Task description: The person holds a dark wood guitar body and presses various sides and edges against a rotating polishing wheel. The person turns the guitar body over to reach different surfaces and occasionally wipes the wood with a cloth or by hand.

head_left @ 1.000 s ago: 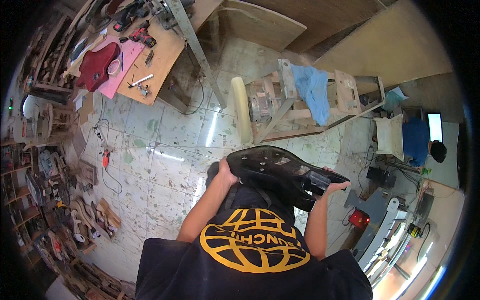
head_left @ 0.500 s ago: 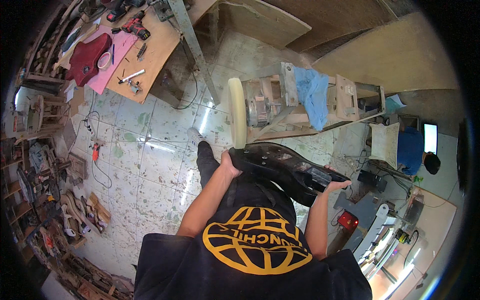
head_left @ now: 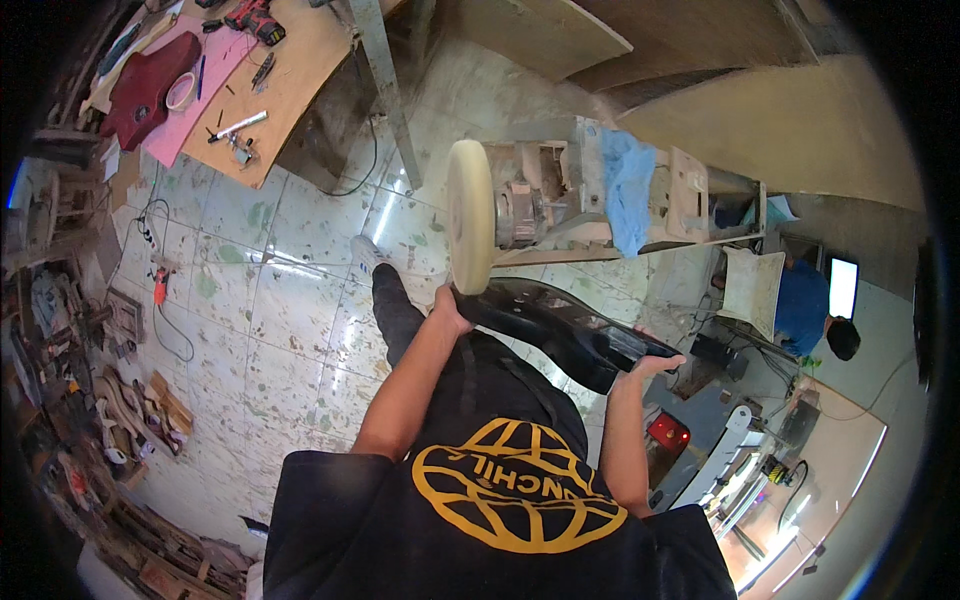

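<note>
Head view: nearest is the wearer's black T-shirt with a yellow globe print, and beyond it both bare hands hold a glossy black, curved, guitar-shaped body level in front of the waist. The left hand is closed around its left end, the fingers partly hidden; the right hand grips its narrower right end, the fingers wrapped about it with no visible gap. A thick, pale-yellow disc-shaped buffing wheel overlaps the left end; whether they touch, I cannot tell. Beside the wheel is a round grey metal motor, then a crumpled light-blue cloth over a frame. Farther left, a dark-red guitar-shaped body lies on a brown wooden tabletop; far right sits a person in blue.
</note>
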`<state>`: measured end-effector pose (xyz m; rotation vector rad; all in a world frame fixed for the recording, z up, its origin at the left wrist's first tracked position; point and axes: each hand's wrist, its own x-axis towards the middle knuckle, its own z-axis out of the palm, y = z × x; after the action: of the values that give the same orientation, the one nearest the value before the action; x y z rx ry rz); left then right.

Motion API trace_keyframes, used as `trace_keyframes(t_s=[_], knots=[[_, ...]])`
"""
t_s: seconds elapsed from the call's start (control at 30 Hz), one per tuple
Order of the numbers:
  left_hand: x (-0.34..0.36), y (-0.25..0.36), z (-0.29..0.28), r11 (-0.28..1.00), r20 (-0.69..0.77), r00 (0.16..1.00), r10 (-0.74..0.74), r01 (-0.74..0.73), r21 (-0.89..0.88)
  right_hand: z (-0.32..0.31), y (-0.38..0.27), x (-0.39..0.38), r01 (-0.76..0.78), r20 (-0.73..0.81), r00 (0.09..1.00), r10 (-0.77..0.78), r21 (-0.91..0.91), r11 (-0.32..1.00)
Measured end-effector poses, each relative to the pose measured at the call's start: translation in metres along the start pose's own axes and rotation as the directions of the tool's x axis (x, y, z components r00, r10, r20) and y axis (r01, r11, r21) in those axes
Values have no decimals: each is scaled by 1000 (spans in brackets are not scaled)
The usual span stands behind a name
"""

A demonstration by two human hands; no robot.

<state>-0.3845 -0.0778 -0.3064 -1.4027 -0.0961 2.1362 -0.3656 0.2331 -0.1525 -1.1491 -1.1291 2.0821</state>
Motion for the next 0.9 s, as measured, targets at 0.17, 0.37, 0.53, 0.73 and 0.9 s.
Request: trace_keyframes(t_s=[0.17, 0.37, 0.53, 0.73, 0.9], knots=[[20, 19, -21, 999, -81, 996, 34, -37, -31, 12, 25, 10, -52, -97, 994, 56, 46, 998], [18, 36, -37, 997, -110, 992, 69, -74, -39, 20, 44, 12, -88, -97, 992, 86, -14, 996], [2, 26, -18, 997, -139, 988, 73, -74, -1, 16, 36, 11, -58, -73, 996, 59, 11, 998], [4, 0, 1, 994, -83, 992, 90, -94, -47, 16, 7, 5, 58, -86, 994, -68, -119, 991], [3, -20, 6, 999, 6, 999, 45, -45, -13, -38, -16, 35, -8, 24, 1000, 8, -31, 1000]])
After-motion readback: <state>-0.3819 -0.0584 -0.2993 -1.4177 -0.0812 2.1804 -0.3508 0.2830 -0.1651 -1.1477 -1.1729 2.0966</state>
